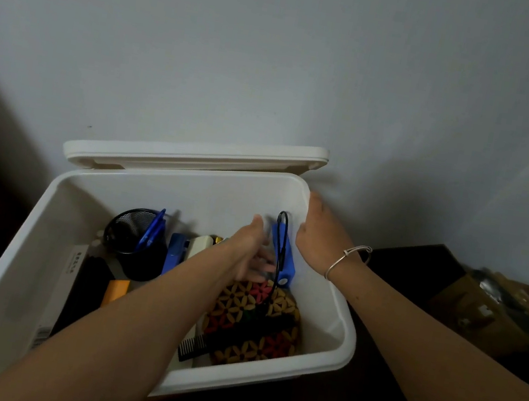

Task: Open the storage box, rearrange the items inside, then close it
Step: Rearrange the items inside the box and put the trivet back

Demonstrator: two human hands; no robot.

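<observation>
Left hand [253, 254], fingers blurred, is reached into the box [33, 250] by the far wall, right hand [319, 240] set at a blue gadget [284, 262] by its right wall, neither grip discernible; lid [194, 154] is raised, rearranging judged under way, closing left.

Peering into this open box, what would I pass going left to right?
White carton, black mesh pen cup, blue stapler, left hand, blue gadget with black cord, right hand.
</observation>
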